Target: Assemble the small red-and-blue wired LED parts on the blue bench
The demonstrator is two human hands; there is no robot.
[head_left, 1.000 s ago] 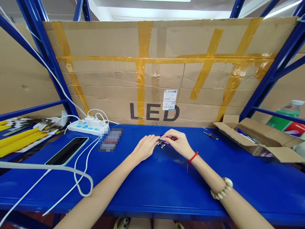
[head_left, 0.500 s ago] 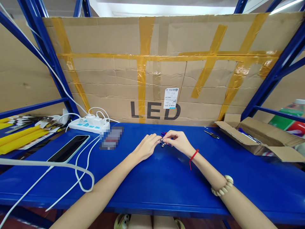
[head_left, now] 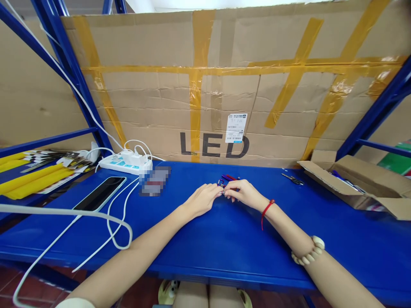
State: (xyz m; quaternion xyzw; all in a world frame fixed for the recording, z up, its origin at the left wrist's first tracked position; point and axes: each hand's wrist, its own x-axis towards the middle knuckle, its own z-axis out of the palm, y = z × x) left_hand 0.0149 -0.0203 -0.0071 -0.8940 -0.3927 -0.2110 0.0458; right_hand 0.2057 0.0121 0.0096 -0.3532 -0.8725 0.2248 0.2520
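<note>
Near the middle of the blue table [head_left: 231, 239], my left hand [head_left: 203, 199] and my right hand [head_left: 241, 191] meet at their fingertips. Between them is a small, partly hidden item [head_left: 221, 192], too small to make out. The fingers of both hands are pinched together on it. Just behind the fingertips lie red and blue pen-like things [head_left: 230, 177] and a small dark piece [head_left: 220, 182]. A red cord circles my right wrist, with a beaded bracelet farther up the arm.
A phone [head_left: 101, 194], white cables and a power strip [head_left: 123, 163] are at the left, beside a blurred-out flat item [head_left: 156, 181]. Keys [head_left: 293, 179] and an open carton [head_left: 340, 188] lie at the right. A large cardboard sheet [head_left: 154, 107] stands behind.
The view has shifted, so the scene sits slightly right. My right fingertips have dropped a little against my left ones, and more of the pen-like things and the dark piece shows.
</note>
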